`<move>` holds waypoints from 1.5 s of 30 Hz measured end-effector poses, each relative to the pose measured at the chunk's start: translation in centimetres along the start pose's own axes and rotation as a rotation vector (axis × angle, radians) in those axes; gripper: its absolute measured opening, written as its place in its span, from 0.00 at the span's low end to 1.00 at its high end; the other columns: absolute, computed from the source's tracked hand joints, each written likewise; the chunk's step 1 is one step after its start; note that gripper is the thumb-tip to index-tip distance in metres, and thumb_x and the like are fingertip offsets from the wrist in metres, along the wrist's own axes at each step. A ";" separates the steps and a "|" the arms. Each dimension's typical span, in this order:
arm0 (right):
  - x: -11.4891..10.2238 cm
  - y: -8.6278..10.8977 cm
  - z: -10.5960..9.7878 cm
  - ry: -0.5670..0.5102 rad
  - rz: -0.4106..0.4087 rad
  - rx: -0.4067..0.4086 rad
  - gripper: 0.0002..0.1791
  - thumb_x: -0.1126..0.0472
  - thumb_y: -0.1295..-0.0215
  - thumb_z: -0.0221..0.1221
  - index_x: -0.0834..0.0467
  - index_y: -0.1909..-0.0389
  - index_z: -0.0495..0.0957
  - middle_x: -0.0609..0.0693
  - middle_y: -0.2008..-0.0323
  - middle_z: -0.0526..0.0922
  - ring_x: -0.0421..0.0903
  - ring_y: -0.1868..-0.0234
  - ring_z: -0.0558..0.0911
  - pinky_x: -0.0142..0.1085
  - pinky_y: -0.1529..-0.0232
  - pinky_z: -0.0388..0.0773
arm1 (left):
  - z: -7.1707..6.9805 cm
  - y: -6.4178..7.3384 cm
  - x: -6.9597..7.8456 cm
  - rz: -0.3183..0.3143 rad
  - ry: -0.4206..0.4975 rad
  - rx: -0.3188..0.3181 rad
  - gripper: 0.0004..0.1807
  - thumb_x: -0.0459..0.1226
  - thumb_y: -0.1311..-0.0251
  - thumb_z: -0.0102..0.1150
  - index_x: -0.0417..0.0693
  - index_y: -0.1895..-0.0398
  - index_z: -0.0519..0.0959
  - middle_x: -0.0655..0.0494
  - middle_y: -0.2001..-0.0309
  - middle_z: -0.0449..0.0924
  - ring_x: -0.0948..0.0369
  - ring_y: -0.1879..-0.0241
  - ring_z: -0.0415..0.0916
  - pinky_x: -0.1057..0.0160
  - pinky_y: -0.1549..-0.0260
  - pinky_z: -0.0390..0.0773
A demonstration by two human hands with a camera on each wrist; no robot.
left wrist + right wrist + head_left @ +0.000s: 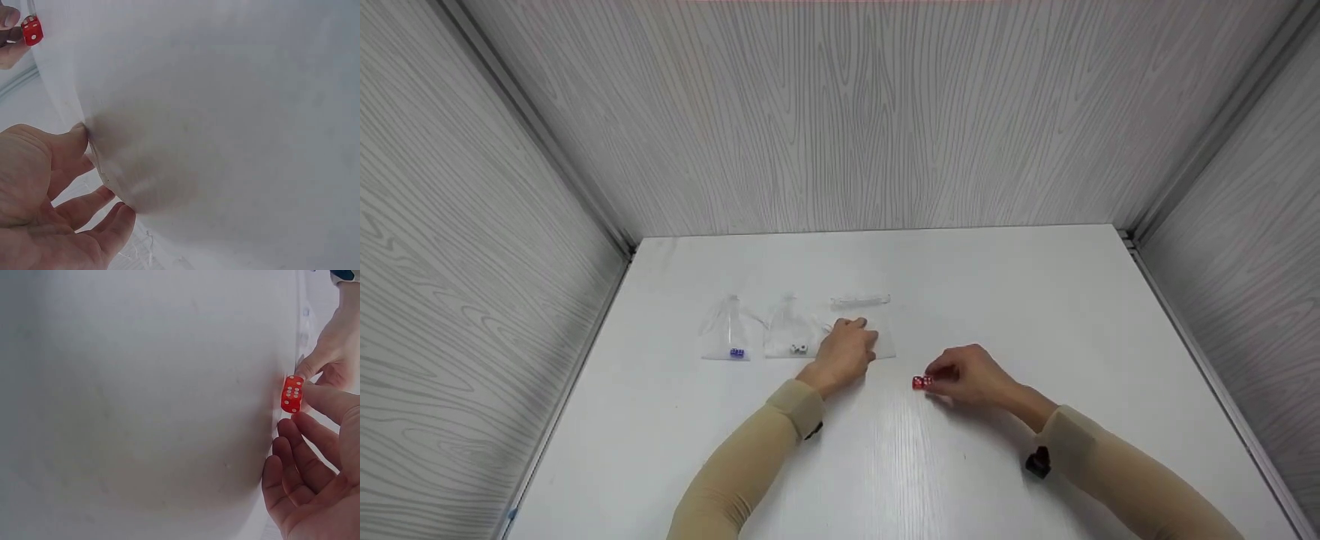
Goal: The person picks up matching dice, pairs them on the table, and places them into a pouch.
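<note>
Two red dice (922,382) are pinched side by side between thumb and forefinger of my right hand (971,375), low over the table. In the right wrist view, white pips show on the red dice (292,394), and the other fingers curve loosely beside them. My left hand (846,352) rests on a flat clear bag (885,339), covering its left part. Seen from the left wrist, the spread thumb and fingers (70,143) touch the surface with their tips. Left of that hand lie a clear bag (787,322) with white dice (799,349) and another (727,322) with blue dice (737,352).
A narrow clear strip (860,301) lies just behind the bag under my left hand. The white table (997,292) is bounded by grey wood-grain panels (840,120) at the back and on both sides.
</note>
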State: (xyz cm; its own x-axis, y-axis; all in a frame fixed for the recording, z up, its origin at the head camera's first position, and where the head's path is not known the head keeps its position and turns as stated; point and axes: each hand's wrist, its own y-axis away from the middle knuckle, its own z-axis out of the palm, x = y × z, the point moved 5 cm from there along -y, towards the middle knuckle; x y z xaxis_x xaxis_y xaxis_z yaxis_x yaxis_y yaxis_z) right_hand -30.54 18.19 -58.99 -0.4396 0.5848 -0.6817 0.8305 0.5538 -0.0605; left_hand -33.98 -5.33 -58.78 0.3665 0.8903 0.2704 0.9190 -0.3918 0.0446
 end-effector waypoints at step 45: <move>-1.7 -5.1 -1.9 -0.723 0.418 0.102 0.42 0.36 0.11 0.51 0.76 0.33 0.80 0.61 0.49 0.96 0.45 0.54 0.96 0.37 0.49 0.94 | -7.5 4.1 5.3 0.374 -0.009 0.576 0.09 0.28 0.25 0.67 0.44 0.54 0.95 0.53 0.56 0.98 0.57 0.55 0.96 0.62 0.50 0.94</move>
State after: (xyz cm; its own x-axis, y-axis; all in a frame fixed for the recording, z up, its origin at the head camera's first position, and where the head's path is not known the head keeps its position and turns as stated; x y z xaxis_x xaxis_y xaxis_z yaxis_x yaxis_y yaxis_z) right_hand -34.69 15.43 -56.12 0.2095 0.1868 -0.9598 0.9183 0.2995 0.2587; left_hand -29.40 -3.94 -49.93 0.6733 0.7219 0.1600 0.6603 -0.4896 -0.5695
